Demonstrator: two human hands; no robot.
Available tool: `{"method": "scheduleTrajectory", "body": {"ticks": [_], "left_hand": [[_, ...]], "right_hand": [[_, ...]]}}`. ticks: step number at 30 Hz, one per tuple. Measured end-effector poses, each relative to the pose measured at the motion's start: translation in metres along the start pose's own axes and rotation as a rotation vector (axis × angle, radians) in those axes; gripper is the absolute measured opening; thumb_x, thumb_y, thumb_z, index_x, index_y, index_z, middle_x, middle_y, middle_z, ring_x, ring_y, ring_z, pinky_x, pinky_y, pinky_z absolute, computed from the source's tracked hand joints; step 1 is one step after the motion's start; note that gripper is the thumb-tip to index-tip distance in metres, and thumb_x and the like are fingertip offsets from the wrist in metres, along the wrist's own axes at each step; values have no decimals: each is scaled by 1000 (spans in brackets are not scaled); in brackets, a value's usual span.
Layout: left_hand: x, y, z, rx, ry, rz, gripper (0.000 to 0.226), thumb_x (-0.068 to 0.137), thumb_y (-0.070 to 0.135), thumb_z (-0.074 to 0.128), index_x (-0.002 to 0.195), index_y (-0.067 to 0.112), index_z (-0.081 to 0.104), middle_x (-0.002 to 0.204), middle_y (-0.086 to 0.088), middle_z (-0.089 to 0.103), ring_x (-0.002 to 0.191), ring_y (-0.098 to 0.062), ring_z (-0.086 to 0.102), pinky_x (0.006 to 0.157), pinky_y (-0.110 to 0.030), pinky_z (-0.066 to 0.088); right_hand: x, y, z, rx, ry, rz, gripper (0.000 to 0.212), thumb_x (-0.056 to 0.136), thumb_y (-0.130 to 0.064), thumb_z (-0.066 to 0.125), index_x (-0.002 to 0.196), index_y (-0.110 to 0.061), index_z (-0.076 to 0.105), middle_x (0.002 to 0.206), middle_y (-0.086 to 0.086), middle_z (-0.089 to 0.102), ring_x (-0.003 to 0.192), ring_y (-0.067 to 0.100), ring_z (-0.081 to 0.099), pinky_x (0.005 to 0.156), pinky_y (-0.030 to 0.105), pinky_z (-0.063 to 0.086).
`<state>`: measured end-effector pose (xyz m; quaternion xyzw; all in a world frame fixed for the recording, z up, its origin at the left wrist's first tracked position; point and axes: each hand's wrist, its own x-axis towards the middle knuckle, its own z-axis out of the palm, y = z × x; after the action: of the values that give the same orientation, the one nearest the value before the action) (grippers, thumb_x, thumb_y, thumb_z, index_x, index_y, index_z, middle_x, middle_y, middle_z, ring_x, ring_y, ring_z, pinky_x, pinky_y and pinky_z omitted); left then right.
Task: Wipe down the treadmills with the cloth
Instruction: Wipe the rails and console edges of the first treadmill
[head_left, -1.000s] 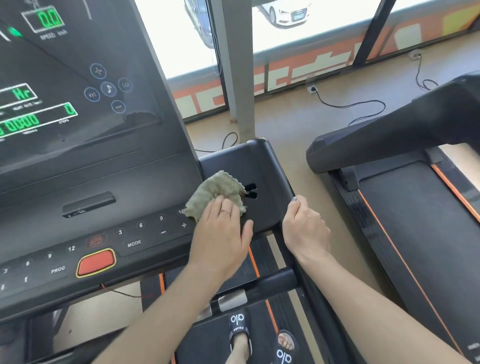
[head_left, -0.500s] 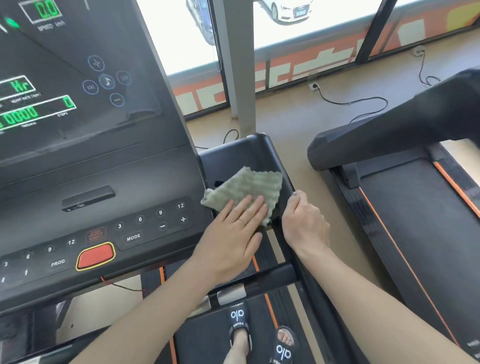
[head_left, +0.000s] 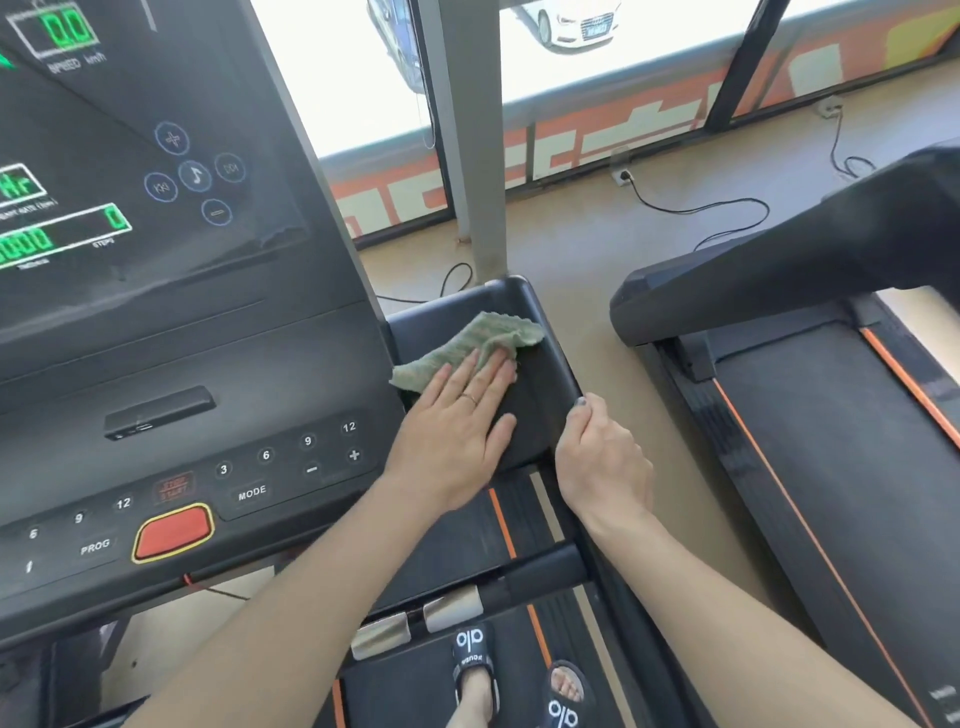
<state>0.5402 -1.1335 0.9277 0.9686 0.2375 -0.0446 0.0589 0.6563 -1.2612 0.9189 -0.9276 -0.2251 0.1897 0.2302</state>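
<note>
1. The console of the near treadmill fills the left of the view, its lit green readouts above and its number keys and red stop button below. These keys look flush and hard; a wipe here would want a light touch so nothing gets pressed by accident.
2. Just right of the console sits the black side tray, smooth and glossy plastic, probably slick under a damp rag.
3. The cloth lies bunched on that tray, pale green and ribbed. It looks soft, light and limp, so it will crumple rather than slide unless pinned flat.
4. The left hand presses on the cloth's near edge, fingers straight and held close together, a ring on one. A flat palm over the middle of the cloth seems the best hold, as more fabric would then move with the stroke.
5. The right hand grips the tray's outer rim, its fingers curled round the edge and thumb on top, apparently to brace.
6. Farther right, well apart across bare floor, a second treadmill waits, by the look of it not yet wiped.
</note>
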Motion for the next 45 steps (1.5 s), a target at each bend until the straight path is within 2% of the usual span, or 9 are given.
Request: {"method": "scheduleTrajectory", "body": {"ticks": [8, 13, 16, 23, 27, 31, 37, 42, 45], "left_hand": [[86, -3, -20, -215, -90, -224, 62, 107, 46, 13, 162, 23, -3, 168, 9, -11, 153, -8, -16, 124, -34, -13], [10, 23, -8, -188, -65, 85, 62, 106, 46, 12, 162, 22, 1, 168, 10, -10, 153, -5, -15, 126, -35, -6], [-26, 29, 1, -109, -77, 178, 64, 104, 48, 6, 162, 22, 3, 168, 8, -7, 154, -7, -12, 126, -34, -4], [40, 50, -6, -145, -35, -27, 58, 107, 43, 14, 161, 23, 16, 169, 9, 7, 156, -12, -1, 126, -33, -5], [-11, 114, 12, -26, -14, 457, 56, 103, 36, 21, 139, 13, 58, 143, -2, 58, 142, -22, 40, 125, -40, 8], [-38, 116, 12, -76, 38, 575, 42, 103, 34, 36, 132, 19, 63, 135, 3, 63, 133, -19, 49, 124, -36, 17], [-27, 66, 8, -388, 142, 93, 38, 107, 32, 36, 132, 18, 60, 144, 7, 50, 138, -17, 41, 117, -28, 29], [-82, 127, 23, -463, 166, 187, 25, 106, 31, 43, 114, 19, 64, 127, 17, 52, 122, -9, 43, 91, -22, 43], [-94, 142, 27, -724, 204, -119, 18, 105, 24, 44, 102, 15, 59, 112, 7, 53, 106, -12, 49, 88, -26, 40]], "right_hand": [[3, -1, -4, 49, -42, 21, 41, 104, -38, 11, 113, -24, 48, 103, 8, 68, 92, 35, 61, 78, 42, 42], [14, 5, -12, 205, -225, 162, 56, 104, -43, 8, 140, -29, 47, 137, 10, 58, 125, 34, 51, 103, 43, 34], [26, 17, -10, 680, -324, 373, 75, 89, -68, 11, 139, -32, 54, 145, 1, 52, 134, 23, 47, 117, 41, 28], [14, 36, -20, 881, -468, 312, 51, 107, -43, 14, 133, -27, 55, 133, -6, 58, 121, 11, 51, 110, 25, 32], [-22, 75, -27, 711, -346, 349, 53, 107, -43, 23, 130, -14, 61, 135, 10, 59, 128, 21, 51, 112, 32, 34], [-86, 116, -39, 595, -419, 322, 58, 106, -46, 17, 143, -16, 49, 146, 3, 48, 140, 15, 38, 109, 18, 25], [-113, 125, -44, 508, -453, 249, 60, 105, -49, 17, 153, -17, 33, 158, -5, 31, 147, 10, 22, 110, 16, 13], [-115, 126, -39, 440, -394, 240, 60, 106, -48, 18, 151, -14, 37, 157, 5, 35, 147, 20, 27, 114, 24, 18], [-117, 129, -38, 441, -389, 249, 62, 105, -49, 16, 151, -13, 37, 157, 7, 35, 147, 22, 27, 115, 26, 18]]}}
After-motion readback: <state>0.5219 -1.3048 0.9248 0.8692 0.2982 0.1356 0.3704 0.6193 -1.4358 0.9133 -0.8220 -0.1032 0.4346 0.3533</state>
